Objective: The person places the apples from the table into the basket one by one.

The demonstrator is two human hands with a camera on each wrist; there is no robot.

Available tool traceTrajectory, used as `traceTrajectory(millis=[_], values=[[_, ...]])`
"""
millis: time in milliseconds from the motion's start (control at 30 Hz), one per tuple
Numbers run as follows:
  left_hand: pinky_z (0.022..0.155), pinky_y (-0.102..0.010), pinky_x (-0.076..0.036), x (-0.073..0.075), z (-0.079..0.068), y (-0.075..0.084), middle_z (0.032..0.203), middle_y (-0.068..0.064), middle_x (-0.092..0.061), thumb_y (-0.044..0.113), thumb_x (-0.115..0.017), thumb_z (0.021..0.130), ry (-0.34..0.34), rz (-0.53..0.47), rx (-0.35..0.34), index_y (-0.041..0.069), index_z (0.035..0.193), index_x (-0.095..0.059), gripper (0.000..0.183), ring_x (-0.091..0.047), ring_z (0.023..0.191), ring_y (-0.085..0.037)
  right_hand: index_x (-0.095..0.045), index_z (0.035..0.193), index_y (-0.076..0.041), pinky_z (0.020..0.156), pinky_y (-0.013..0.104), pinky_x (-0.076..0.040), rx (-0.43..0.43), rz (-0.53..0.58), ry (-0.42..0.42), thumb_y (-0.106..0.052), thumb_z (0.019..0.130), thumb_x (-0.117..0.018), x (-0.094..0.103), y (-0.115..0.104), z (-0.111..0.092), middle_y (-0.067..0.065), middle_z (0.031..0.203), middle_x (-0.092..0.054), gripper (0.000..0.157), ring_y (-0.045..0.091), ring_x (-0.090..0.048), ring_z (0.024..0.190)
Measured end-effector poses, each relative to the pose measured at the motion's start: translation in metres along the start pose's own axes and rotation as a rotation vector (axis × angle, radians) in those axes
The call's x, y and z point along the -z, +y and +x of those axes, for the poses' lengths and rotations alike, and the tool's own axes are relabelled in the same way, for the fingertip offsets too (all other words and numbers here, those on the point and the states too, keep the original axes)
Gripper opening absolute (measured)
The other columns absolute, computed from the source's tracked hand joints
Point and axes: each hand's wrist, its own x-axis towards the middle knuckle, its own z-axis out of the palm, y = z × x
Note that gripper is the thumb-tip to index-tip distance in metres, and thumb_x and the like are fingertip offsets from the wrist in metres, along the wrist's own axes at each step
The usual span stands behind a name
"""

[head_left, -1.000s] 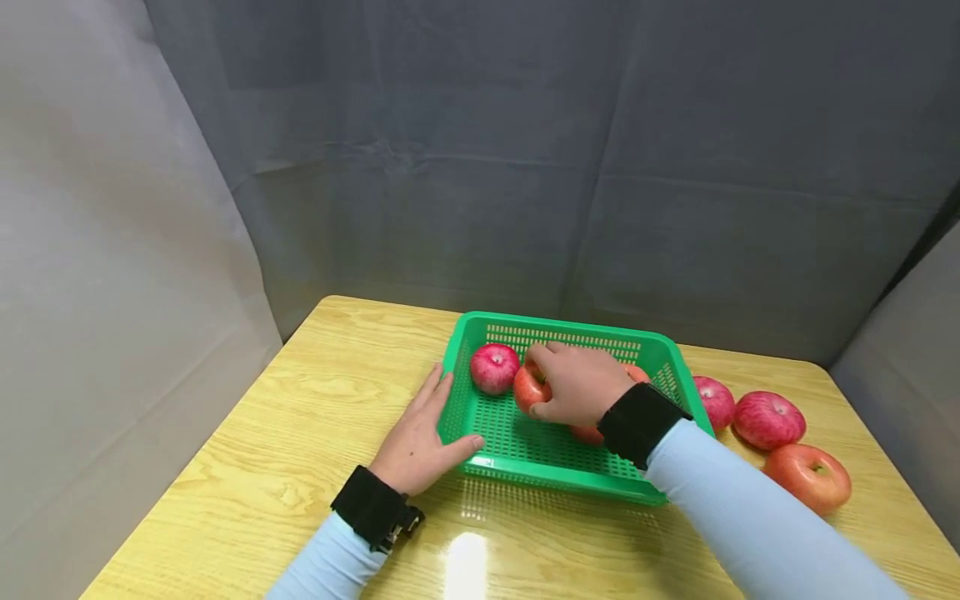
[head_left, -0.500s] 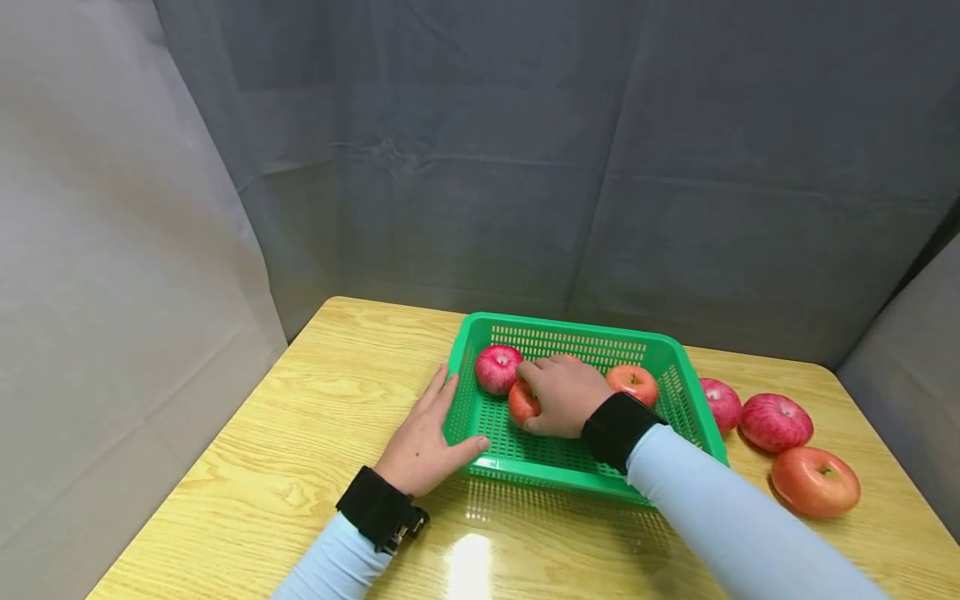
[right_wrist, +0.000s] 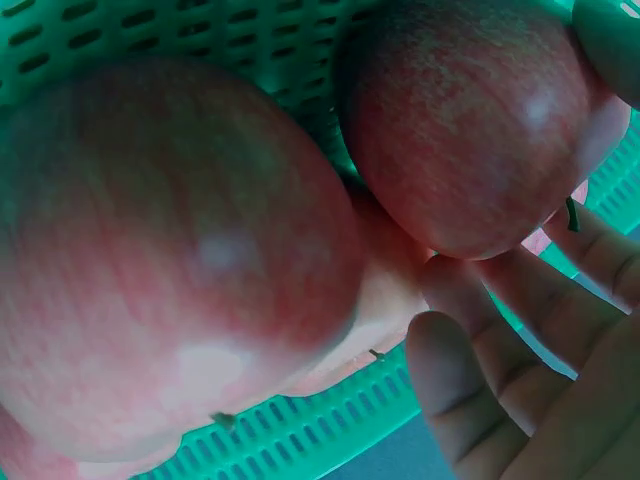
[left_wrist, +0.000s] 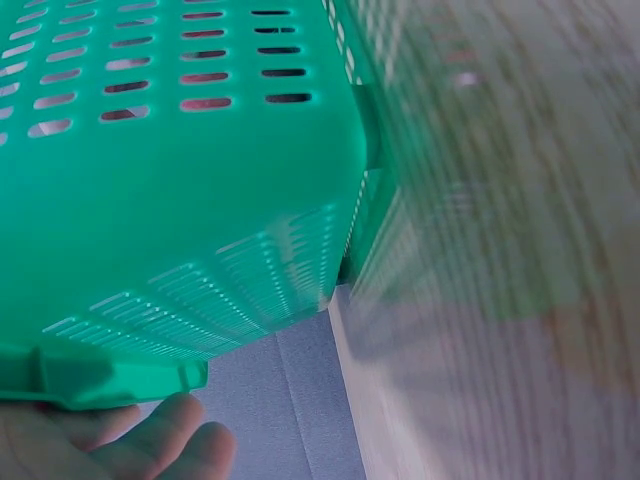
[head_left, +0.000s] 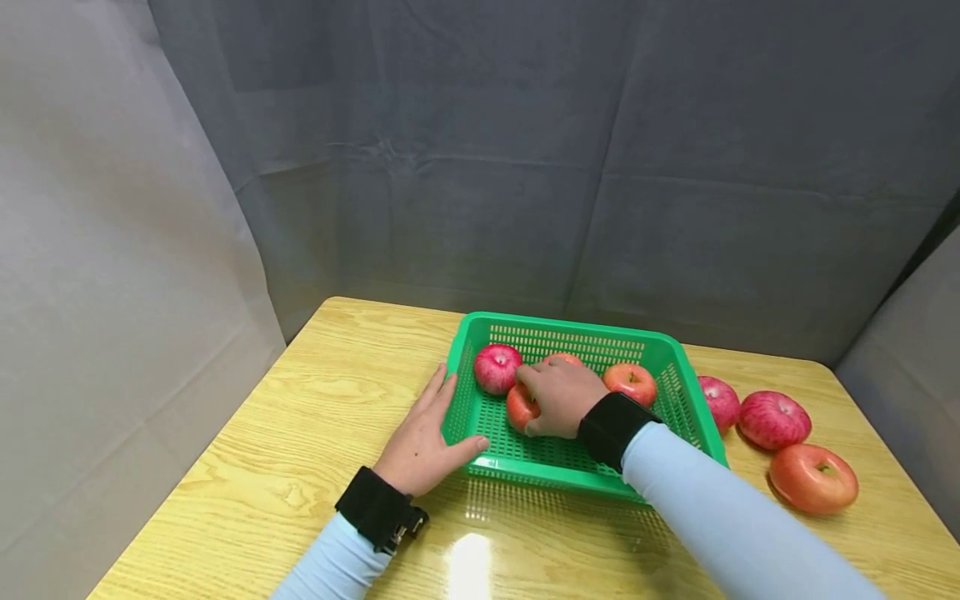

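Observation:
A green plastic basket [head_left: 558, 473] stands on the table. Inside it, my right hand [head_left: 564, 396] holds a red-orange apple [head_left: 519, 408], thumb on the near side and fingers over the far side. The right wrist view shows that apple [right_wrist: 470, 130] low among others, beside a large apple [right_wrist: 180, 260] close to the camera. A darker pink apple [head_left: 497, 369] sits left of the held one; a paler apple [head_left: 630, 383] lies right of my hand. Another apple [head_left: 564, 358] is partly hidden behind my knuckles. My left hand [head_left: 420, 446] rests with straight fingers along the basket's left corner.
Right of the basket, two dark pink apples, one by the basket wall [head_left: 718, 405] and one farther right [head_left: 775, 420], lie near an orange-red apple [head_left: 814, 479]. The wooden table [head_left: 300, 433] ends at a dark grey cloth [head_left: 465, 167] behind.
My right hand has moved slightly toward me and lower with the apple, uncovering the apples at the right and behind it. The left hand keeps its place at the basket.

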Motion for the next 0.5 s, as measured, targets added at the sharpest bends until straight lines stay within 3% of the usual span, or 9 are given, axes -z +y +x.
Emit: traceTrajectory(millis=[133, 500], values=[[0.103, -0.046, -0.036, 0.0004, 0.0002, 0.0003, 0.157, 0.009, -0.003, 0.076, -0.054, 0.076, -0.002, -0.001, 0.002, 0.012, 0.151, -0.021, 0.104, -0.015, 0.135, -0.011, -0.058, 0.1, -0.02, 0.06, 0.037, -0.046, 0.007, -0.006, -0.007, -0.041, 0.063, -0.084, -0.0001, -0.0012, -0.0005, -0.008, 0.088, -0.061, 0.049, 0.021, -0.051, 0.083], [0.103, -0.046, -0.037, 0.0015, -0.0001, 0.0026, 0.157, 0.004, -0.004, 0.075, -0.054, 0.077, -0.014, -0.02, 0.008, 0.013, 0.151, -0.02, 0.102, -0.015, 0.135, -0.011, -0.058, 0.12, -0.017, 0.079, 0.045, -0.051, 0.028, -0.001, 0.001, -0.029, 0.068, -0.083, -0.0003, -0.0035, -0.0023, 0.004, 0.109, -0.062, 0.059, 0.028, -0.054, 0.098]])
